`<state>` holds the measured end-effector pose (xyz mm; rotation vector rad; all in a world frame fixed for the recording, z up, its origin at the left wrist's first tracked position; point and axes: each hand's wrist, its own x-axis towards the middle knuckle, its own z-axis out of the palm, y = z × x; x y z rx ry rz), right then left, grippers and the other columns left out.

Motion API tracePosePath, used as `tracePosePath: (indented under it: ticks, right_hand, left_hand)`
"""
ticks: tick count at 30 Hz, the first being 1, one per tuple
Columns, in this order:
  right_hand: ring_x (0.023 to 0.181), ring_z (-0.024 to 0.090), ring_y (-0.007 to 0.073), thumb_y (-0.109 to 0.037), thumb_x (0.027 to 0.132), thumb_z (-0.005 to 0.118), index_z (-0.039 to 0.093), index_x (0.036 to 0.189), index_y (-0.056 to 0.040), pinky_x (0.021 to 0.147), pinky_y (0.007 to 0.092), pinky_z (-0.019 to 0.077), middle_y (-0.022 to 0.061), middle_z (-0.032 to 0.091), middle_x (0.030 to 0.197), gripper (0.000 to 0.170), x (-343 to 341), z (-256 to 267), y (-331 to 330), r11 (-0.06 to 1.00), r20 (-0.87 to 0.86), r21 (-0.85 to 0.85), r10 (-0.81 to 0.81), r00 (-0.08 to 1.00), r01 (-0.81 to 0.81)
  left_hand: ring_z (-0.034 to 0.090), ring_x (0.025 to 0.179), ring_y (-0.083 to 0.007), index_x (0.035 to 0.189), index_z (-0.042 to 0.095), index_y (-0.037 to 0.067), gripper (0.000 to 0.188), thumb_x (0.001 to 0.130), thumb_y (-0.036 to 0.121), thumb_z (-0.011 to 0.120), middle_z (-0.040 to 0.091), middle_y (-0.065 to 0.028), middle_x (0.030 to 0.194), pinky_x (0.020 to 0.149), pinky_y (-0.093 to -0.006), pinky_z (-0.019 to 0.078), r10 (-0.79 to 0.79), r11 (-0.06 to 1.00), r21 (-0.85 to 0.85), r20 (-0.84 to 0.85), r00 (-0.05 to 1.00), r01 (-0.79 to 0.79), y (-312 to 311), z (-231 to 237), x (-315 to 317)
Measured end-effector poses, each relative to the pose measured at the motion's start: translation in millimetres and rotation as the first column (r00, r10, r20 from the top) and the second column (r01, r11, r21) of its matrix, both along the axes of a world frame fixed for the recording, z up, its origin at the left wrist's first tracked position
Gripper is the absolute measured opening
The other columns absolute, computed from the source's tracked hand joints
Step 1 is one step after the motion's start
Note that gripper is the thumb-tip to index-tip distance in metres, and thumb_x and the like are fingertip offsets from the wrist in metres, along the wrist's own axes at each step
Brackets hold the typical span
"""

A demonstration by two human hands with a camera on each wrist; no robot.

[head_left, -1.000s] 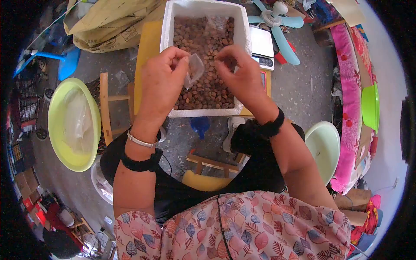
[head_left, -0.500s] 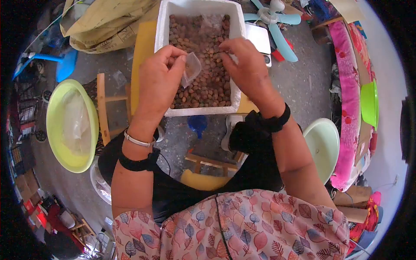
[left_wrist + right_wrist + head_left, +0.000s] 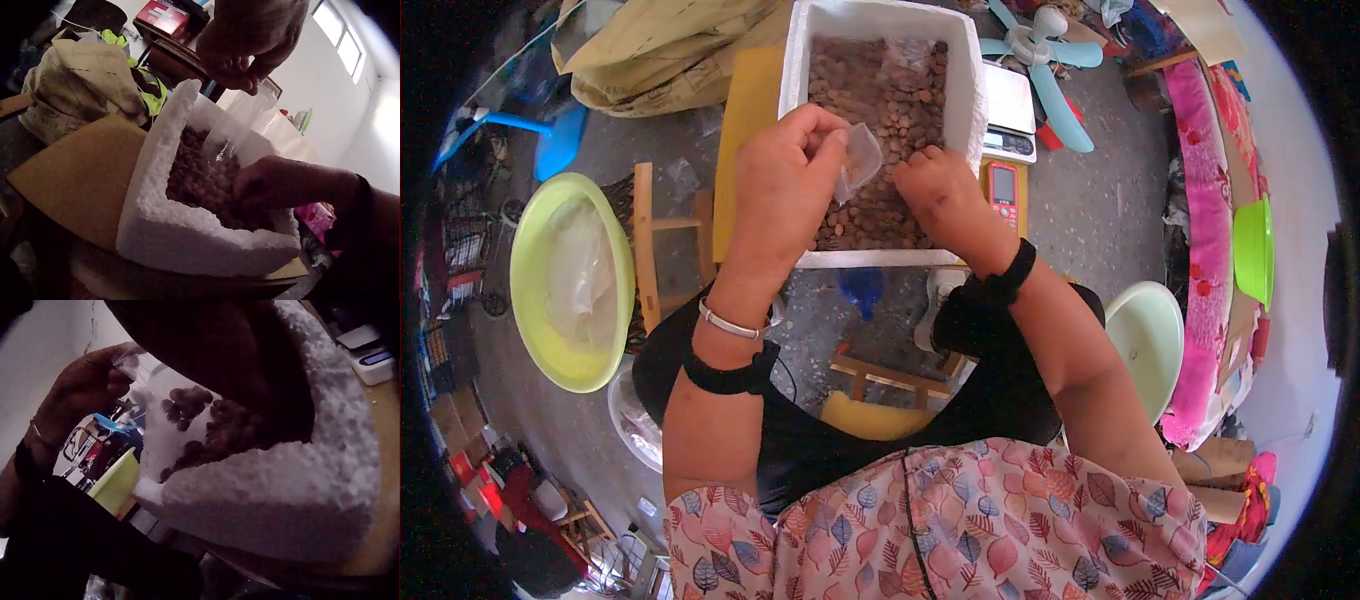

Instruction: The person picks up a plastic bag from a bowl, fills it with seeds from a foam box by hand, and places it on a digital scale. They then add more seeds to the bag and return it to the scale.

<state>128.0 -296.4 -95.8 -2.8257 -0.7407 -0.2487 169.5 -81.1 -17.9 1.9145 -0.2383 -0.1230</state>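
A white foam box (image 3: 970, 70) holds many small brown nuts (image 3: 850, 90). Above its left part, my left hand (image 3: 780, 190) pinches the rim of a small clear plastic bag (image 3: 863, 165) between thumb and fingers. The bag (image 3: 234, 122) hangs down over the nuts in the left wrist view. A cluster of nuts (image 3: 186, 406) shows at the bag in the right wrist view. My right hand (image 3: 945, 198) reaches down into the box's right side, fingers bent toward the nuts, fingertips hidden. Whether it grips any nuts I cannot tell.
Right of the box are a white digital scale (image 3: 1008, 105) and a red phone (image 3: 1003, 185) on the yellow board (image 3: 750, 110). A blue fan (image 3: 1055, 95) lies beyond. Basins stand on both sides, the yellow-green basin (image 3: 525, 290) at left. A large paper sack (image 3: 665, 60) lies back left.
My right hand has moved down and inward over the nuts, its fingers now more bent. My left hand still holds the bag in nearly the same place over the box.
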Motion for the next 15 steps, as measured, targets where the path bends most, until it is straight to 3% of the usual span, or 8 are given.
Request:
tracePosePath:
  ticks: [3, 6, 9, 12, 15]
  right_hand:
    - [0.085, 0.061, 0.0367, -0.011, 0.076, 0.064, 0.060, 0.082, -0.0055, 0.074, 0.0467, 0.0485, 0.0169, 0.063, 0.083, 0.009, -1, 1, -1, 1.000, -0.029, 0.028, -0.009, 1.000, 0.010]
    - [0.089, 0.062, 0.0367, -0.007, 0.078, 0.067, 0.059, 0.085, -0.0050, 0.076, 0.0491, 0.0493, 0.0176, 0.063, 0.085, 0.010, 7, 4, 4, 0.973, -0.065, 0.200, -0.101, 0.993, 0.112]
    - [0.091, 0.062, 0.0365, -0.004, 0.079, 0.070, 0.061, 0.092, -0.0050, 0.080, 0.0495, 0.0503, 0.0159, 0.064, 0.089, 0.016, 8, 39, 12, 0.841, 0.026, 0.516, -0.206, 0.978, 0.163]
    - [0.091, 0.061, 0.0362, -0.001, 0.080, 0.069, 0.063, 0.101, -0.0055, 0.081, 0.0476, 0.0508, 0.0140, 0.064, 0.092, 0.023, 4, 73, 19, 0.779, 0.192, 0.626, -0.198, 0.961, 0.036]
    - [0.093, 0.061, 0.0360, -0.002, 0.080, 0.070, 0.064, 0.103, -0.0051, 0.082, 0.0462, 0.0511, 0.0134, 0.065, 0.096, 0.024, 0, 80, 29, 0.796, 0.278, 0.597, -0.090, 0.956, -0.099]
  left_hand:
    - [0.064, 0.065, -0.0122, 0.097, 0.070, -0.001, 0.015, 0.092, 0.012, 0.064, 0.070, -0.0091, 0.074, 0.060, -0.0293, 0.0500, -0.006, 1.000, -0.008, 0.016, 1.000, 0.006, 2, -5, 2]
    - [0.064, 0.064, -0.0126, 0.097, 0.070, -0.001, 0.015, 0.092, 0.012, 0.065, 0.070, -0.0092, 0.074, 0.060, -0.0300, 0.0503, -0.005, 1.000, 0.004, -0.002, 1.000, 0.005, 3, -4, 2]
    - [0.065, 0.065, -0.0128, 0.097, 0.070, -0.001, 0.015, 0.091, 0.012, 0.065, 0.071, -0.0092, 0.075, 0.061, -0.0302, 0.0506, -0.004, 1.000, 0.019, -0.006, 1.000, 0.005, 3, -4, 3]
    - [0.065, 0.065, -0.0127, 0.097, 0.070, -0.001, 0.015, 0.091, 0.012, 0.065, 0.071, -0.0092, 0.075, 0.062, -0.0298, 0.0509, -0.003, 0.999, 0.041, 0.002, 1.000, 0.003, 0, -4, 2]
    - [0.065, 0.065, -0.0127, 0.097, 0.070, -0.001, 0.015, 0.091, 0.012, 0.066, 0.071, -0.0092, 0.076, 0.062, -0.0293, 0.0510, -0.001, 0.999, 0.051, 0.012, 1.000, 0.001, -5, -3, 0]
